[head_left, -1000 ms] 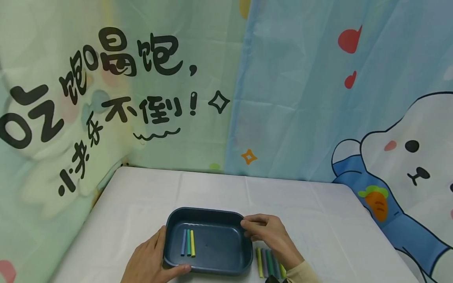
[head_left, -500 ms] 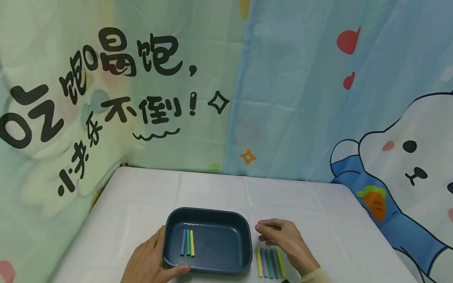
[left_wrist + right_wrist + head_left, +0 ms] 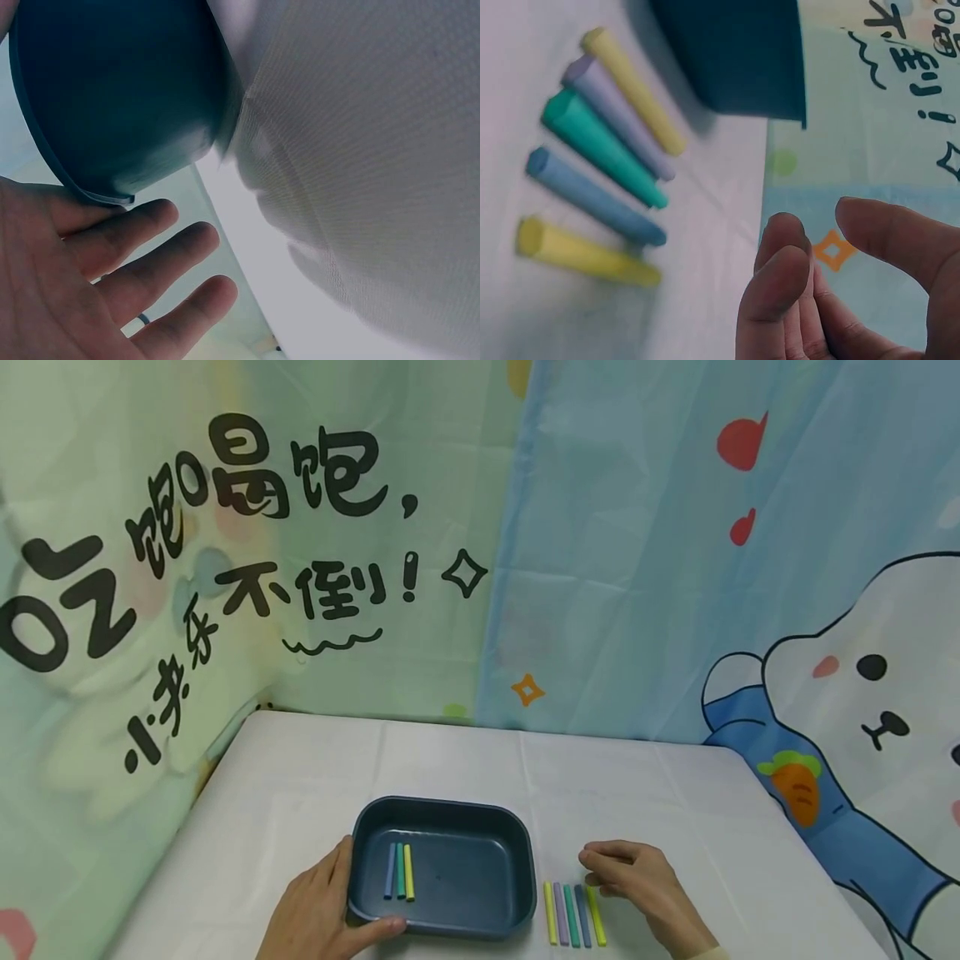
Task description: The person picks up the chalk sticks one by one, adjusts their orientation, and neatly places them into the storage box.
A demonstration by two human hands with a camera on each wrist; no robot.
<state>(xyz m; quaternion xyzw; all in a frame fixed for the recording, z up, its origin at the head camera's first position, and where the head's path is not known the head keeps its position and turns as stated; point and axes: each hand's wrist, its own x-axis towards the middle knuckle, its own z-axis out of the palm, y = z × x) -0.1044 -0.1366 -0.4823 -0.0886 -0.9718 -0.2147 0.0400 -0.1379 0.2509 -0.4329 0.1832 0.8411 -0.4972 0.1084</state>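
My left hand (image 3: 318,903) rests against the left side of a dark blue tray (image 3: 480,928), its thumb on the front rim. In the left wrist view several of its fingers (image 3: 172,270) stretch out past the tray wall. Three sticks of chalk lie side by side in the tray's left part: blue (image 3: 390,870), green (image 3: 401,871) and yellow (image 3: 408,872). Right of the tray, my right hand (image 3: 641,885) hovers by a row of several chalk sticks (image 3: 573,916). In the right wrist view its thumb (image 3: 889,232) and fingertips stand apart, with nothing between them.
The row outside the tray has yellow chalk (image 3: 634,90) at one end, then purple (image 3: 619,116), green (image 3: 600,146), blue (image 3: 596,195) and yellow-green (image 3: 589,251). A white cloth (image 3: 450,752) covers the table. Printed curtains (image 3: 637,568) hang behind and at the left.
My right hand has moved from the tray's right rim to the right and toward me, uncovering the chalk row. My left hand and the tray stay in place.
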